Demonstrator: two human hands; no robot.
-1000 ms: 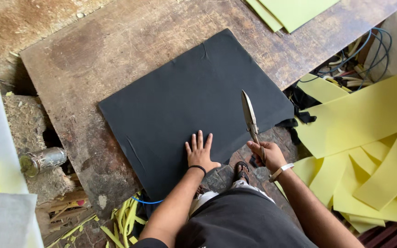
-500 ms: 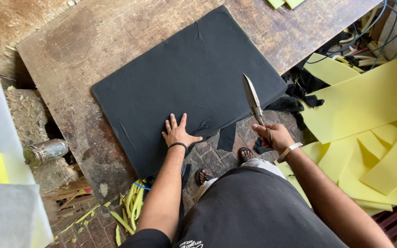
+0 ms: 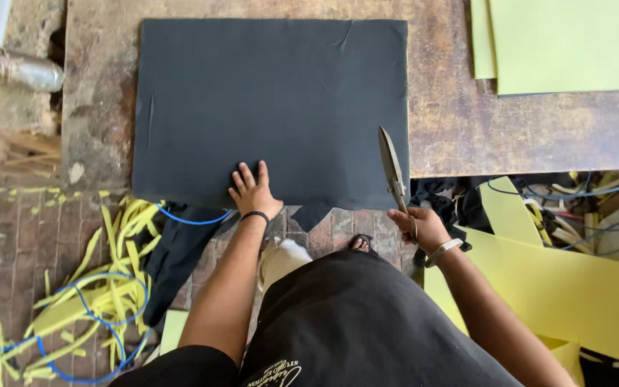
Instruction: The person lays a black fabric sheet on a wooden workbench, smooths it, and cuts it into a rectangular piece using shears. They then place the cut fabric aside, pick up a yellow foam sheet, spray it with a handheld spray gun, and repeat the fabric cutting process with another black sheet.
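A large black foam sheet (image 3: 274, 107) lies flat on a worn wooden table (image 3: 467, 129), its near edge hanging slightly past the table's front. My left hand (image 3: 252, 190) rests palm down on the sheet's near edge, fingers spread, a dark band on the wrist. My right hand (image 3: 417, 226) grips the handles of big metal shears (image 3: 392, 168). Their closed blades point up along the sheet's right edge. A metal bangle circles my right wrist.
Light green sheets (image 3: 567, 43) lie on the table's far right. Yellow foam sheets (image 3: 560, 279) and tangled cables (image 3: 596, 208) fill the floor at right. Yellow foam strips and a blue cord (image 3: 102, 287) litter the brick floor at left. A metal can (image 3: 23, 69) lies at upper left.
The view has swung so the table and sheet sit square to me. My left hand stays pressed on the sheet's near edge; the shears in my right hand now stand beside the sheet's right edge.
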